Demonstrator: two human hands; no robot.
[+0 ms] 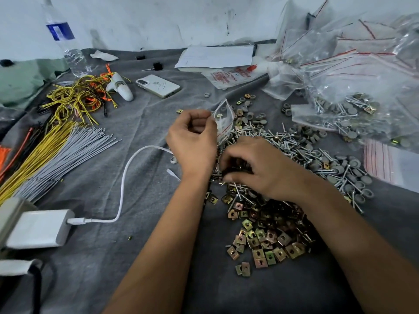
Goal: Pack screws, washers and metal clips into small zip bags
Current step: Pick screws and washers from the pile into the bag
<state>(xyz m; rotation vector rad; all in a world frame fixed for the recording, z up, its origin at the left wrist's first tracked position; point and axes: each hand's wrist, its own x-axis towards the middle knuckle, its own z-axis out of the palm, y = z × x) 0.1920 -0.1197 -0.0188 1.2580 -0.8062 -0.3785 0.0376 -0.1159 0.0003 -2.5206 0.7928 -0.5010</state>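
Observation:
My left hand [192,141] pinches a small clear zip bag [223,120] with a red seal line, held upright above the pile. My right hand [256,168] lies palm down on the heap of silver screws [292,143], its fingers curled around a few screws. Brass-coloured square metal clips [265,236] lie piled in front of my right wrist. Grey round washers [353,173] are scattered to the right among the screws. What the small bag holds is hard to make out.
Filled zip bags [344,114] and empty ones [362,53] are heaped at the right. A phone [158,86], a water bottle [65,41], yellow wires [77,96], grey cable ties [68,152], a white charger [38,227] with its cable and papers [217,56] lie on the grey cloth [136,123].

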